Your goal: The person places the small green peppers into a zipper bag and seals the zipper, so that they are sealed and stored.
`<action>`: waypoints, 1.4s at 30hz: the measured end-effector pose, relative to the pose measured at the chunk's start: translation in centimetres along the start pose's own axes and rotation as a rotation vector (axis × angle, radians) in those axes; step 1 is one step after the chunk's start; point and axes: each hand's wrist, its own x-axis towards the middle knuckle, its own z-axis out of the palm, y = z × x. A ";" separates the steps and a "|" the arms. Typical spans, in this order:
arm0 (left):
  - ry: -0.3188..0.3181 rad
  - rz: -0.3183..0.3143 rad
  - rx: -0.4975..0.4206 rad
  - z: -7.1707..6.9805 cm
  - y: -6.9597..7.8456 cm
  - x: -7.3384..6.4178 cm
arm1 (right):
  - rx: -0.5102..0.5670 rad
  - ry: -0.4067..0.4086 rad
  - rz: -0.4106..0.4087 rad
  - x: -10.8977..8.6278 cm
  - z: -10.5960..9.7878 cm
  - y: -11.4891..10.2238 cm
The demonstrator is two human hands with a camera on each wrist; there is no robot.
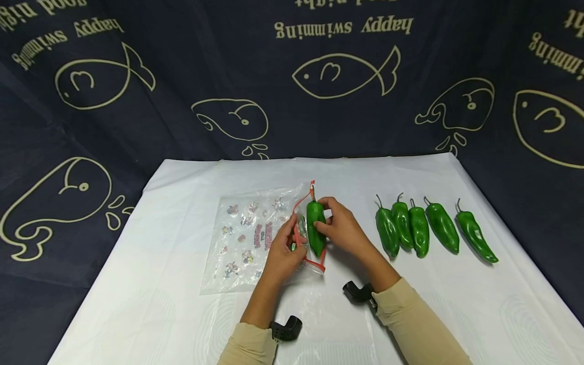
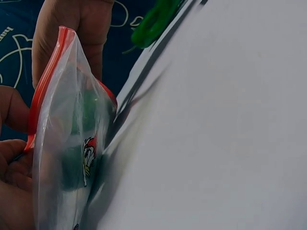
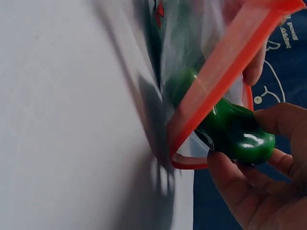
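Note:
A clear zip bag (image 1: 237,238) with small printed figures lies on the white table, its red-edged mouth held apart on the right side. My left hand (image 1: 285,256) pinches the red zip edge (image 2: 41,96) between thumb and fingers. In my right hand (image 1: 344,228) is a green pepper (image 1: 315,228), gripped by thumb and fingers at the bag's mouth. The right wrist view shows this pepper (image 3: 244,139) partly inside the red rim (image 3: 216,81). Blurred green shapes (image 2: 79,163) show through the plastic; how many peppers are inside I cannot tell.
Several green peppers (image 1: 420,230) with stems lie in a loose row right of my right hand. The white cloth (image 1: 182,177) covers the table. Behind it hangs a dark blue curtain (image 1: 219,45) with fish drawings. Black wrist cameras (image 1: 286,329) sit on both wrists.

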 end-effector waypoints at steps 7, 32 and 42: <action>-0.019 0.036 0.033 0.1 0.0 -0.1 | -0.035 -0.005 0.010 -0.2 0.7 0.2; -0.016 0.035 0.043 0.1 0.0 0.0 | -0.179 -0.010 0.033 -0.3 1.0 0.1; 0.005 0.065 0.051 0.3 -2.7 0.7 | -0.137 -0.035 0.019 -0.3 1.3 0.3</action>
